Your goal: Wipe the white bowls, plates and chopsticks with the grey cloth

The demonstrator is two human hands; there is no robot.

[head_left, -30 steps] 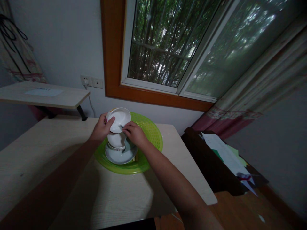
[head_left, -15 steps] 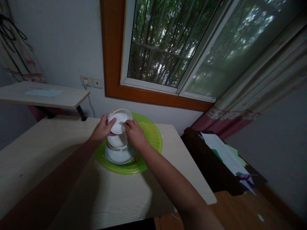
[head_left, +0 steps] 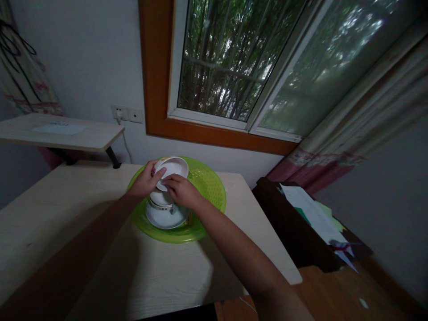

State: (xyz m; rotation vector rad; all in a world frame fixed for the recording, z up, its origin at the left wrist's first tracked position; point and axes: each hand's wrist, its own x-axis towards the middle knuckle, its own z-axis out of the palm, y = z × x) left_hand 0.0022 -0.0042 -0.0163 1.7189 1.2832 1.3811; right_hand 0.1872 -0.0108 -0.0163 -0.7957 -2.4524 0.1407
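My left hand point(head_left: 147, 179) grips a white bowl point(head_left: 177, 166) by its left side, thumb over the rim. The bowl is tilted, its inside facing me. At the bowl's lower edge, the fingers of my right hand point(head_left: 182, 191) are pinched together inside it. A small greyish bit shows at those fingertips, too small to name. Just beneath is another white bowl point(head_left: 159, 197), partly hidden by my right hand. It stands in a stack on a wider white dish point(head_left: 165, 218) with a patterned band above it. The stack sits in a green plastic basket point(head_left: 214, 189).
The basket rests on a pale wooden table point(head_left: 160, 276). A raised shelf point(head_left: 96, 137) stands at the back left, near a wall socket point(head_left: 119, 112). Beyond the table's right edge, papers point(head_left: 310, 209) lie on a dark piece of furniture. A window point(head_left: 227, 67) is behind.
The held bowl has tilted and shifted slightly right and down. My right hand has moved left and down along the bowl's inside, toward my left thumb.
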